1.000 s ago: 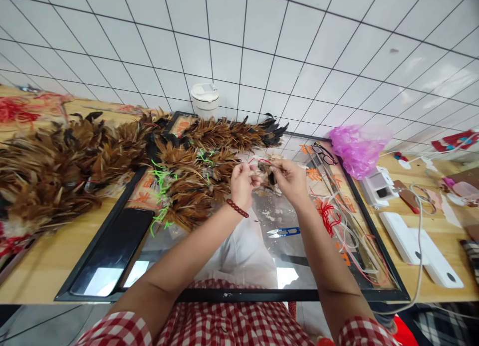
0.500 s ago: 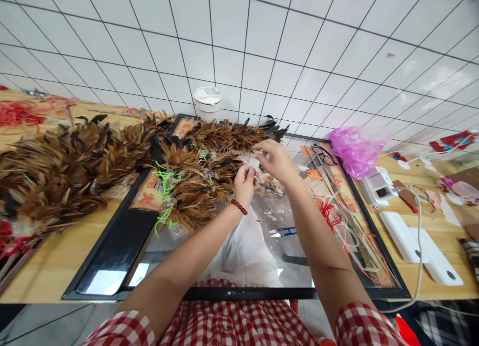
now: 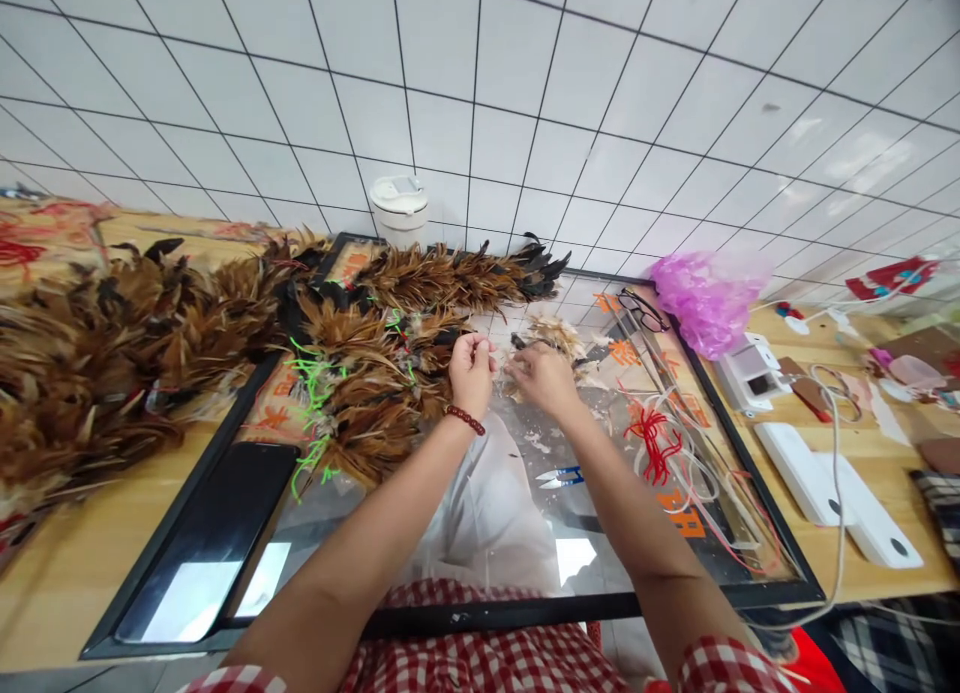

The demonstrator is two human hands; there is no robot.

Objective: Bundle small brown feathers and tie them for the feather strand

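Lying just beyond the right hand, a small loose heap of pale cream and dark feathers (image 3: pixel 556 335), on the clear glass panel with black frame (image 3: pixel 555 609). Bare right hand (image 3: pixel 546 376): fingers bent at the heap's near edge; whether they grasp any feather cannot be told. Bare left hand (image 3: pixel 472 368), red-brown beaded bracelet (image 3: pixel 465 419) at the wrist: fingertips closed together in a pinch, no held item distinguishable; fingers apart from the right hand's.

Left of the left hand, on the glass: several thick brown feather bunches (image 3: pixel 367 383), with bright green cord ties (image 3: pixel 309 378) at their left ends; judged already bound. Behind these, one long brown feather garland with black tip (image 3: pixel 450 278), seemingly complete. Farther left, on the pale wooden tabletop (image 3: pixel 45 623), a large pile of brown feather bunches (image 3: pixel 112 363), ties mostly hidden.

State of progress, as judged: much of the stock gathered into bunches; the loose heap unbound and apparently the part left; exact count not determinable.

Outward: blue-handled metal snips (image 3: pixel 561 476), lying untouched nearer the body; bundle of red strings (image 3: pixel 656 443), right of the right forearm; black rectangular phone (image 3: pixel 214 543), at the panel's left; crumpled purple plastic bag (image 3: pixel 705 298), at the far right corner
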